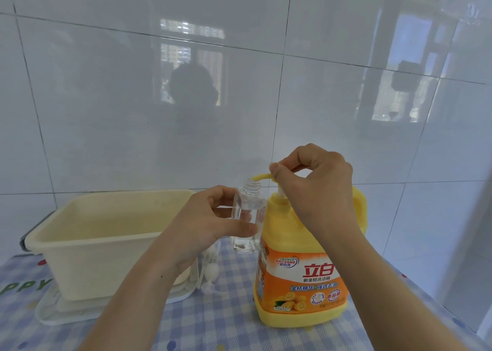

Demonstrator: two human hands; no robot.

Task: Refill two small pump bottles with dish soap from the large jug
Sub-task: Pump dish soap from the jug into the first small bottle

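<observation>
Checked cloth, bottom of frame, is bearing the jug upright, lower right of centre. Left hand, centre, is grasping the clear bottle just beside the jug, thumb and fingers round it, setting its open neck under the yellow spout, probably so the soap lands inside. Right hand is clenching the spout's root, likely to pump. Basin is sitting behind, left.

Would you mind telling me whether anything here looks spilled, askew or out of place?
Nothing stands out: the bottle sits under the spout of the jug; a loose pump lies on the cloth by the tub.
</observation>
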